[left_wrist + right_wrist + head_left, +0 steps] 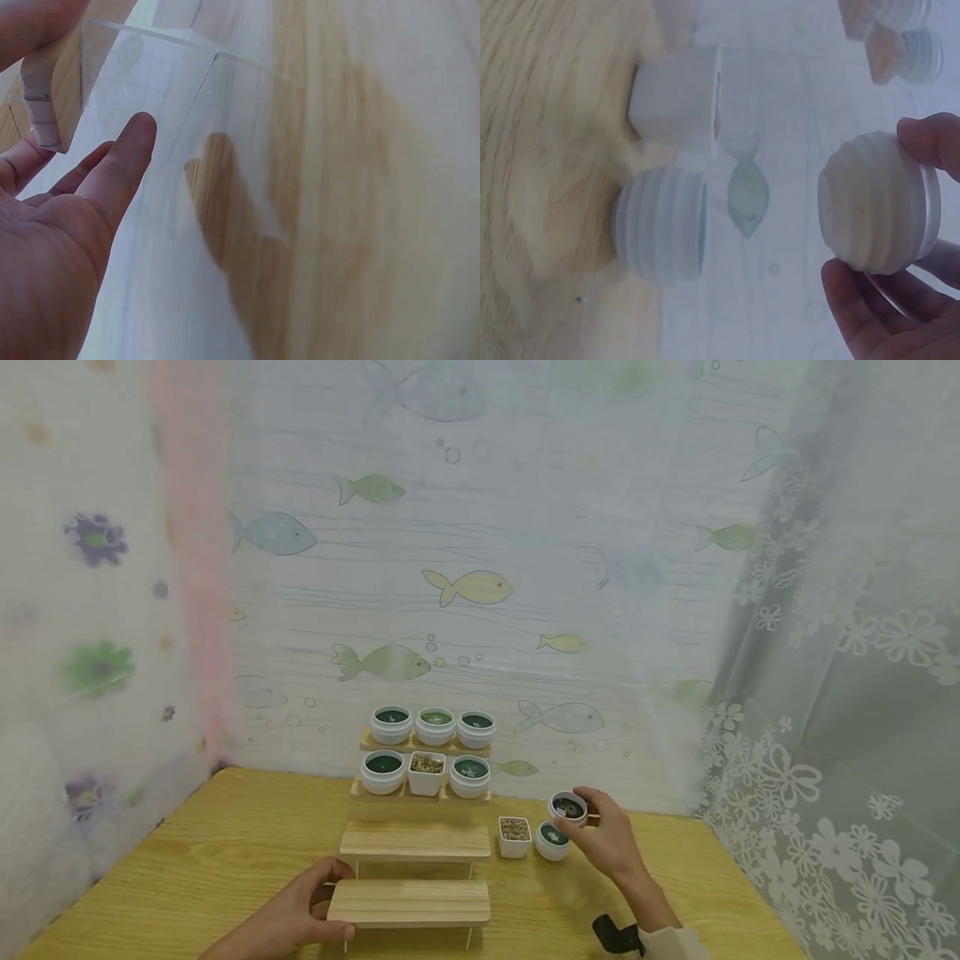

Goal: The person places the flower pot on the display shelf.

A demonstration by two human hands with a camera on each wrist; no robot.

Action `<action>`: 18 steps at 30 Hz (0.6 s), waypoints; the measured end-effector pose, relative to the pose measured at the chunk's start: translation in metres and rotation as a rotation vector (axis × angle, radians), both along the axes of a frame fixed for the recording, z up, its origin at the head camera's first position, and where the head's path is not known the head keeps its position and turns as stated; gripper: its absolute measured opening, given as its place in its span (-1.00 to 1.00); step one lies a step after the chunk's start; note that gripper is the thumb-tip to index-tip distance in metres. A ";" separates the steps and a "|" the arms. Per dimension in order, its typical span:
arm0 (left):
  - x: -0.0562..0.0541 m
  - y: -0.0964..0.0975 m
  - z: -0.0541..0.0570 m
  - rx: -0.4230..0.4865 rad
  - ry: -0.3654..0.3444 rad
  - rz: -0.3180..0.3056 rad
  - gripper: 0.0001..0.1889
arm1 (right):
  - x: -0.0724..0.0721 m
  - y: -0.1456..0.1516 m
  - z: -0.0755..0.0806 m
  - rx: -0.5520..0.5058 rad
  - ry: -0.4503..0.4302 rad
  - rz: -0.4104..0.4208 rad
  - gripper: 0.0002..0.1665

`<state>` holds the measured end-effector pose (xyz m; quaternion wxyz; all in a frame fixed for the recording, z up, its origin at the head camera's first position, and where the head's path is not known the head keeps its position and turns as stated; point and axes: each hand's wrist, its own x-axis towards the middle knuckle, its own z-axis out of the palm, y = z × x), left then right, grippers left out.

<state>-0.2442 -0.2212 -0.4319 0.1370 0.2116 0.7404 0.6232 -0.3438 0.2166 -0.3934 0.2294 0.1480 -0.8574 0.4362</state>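
Observation:
My right hand [617,845] holds a small round white pot [557,817] with dark contents, its fingers and thumb around the sides. In the right wrist view that ribbed pot [870,206] is raised off the table. Below it on the tabletop stand another round white pot [552,852] with dark green contents and a square white pot [514,846] filled with brownish grains. My left hand [288,912] grips the left end of the lowest wooden step [408,906] of a tiered display stand, thumb at the front, fingers behind. The left wrist view shows the stand's clear side panel [150,75].
Just above is a second bare wooden step [415,842]. Two higher steps carry several white pots, among them a square one [426,781]. A black curved object [618,935] is by my right wrist. A fish-print curtain [637,752] hangs behind the table [225,827].

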 end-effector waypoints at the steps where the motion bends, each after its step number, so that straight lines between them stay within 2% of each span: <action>1: 0.000 0.000 0.000 -0.002 -0.003 0.003 -0.44 | 0.001 -0.002 0.001 0.003 0.012 0.008 -0.28; 7: 0.001 0.000 0.000 -0.006 -0.012 0.015 -0.44 | 0.009 -0.014 0.006 0.006 0.101 0.078 -0.32; 18: 0.000 0.000 0.000 -0.016 0.001 0.020 -0.43 | 0.023 -0.038 0.011 0.004 0.158 0.173 -0.37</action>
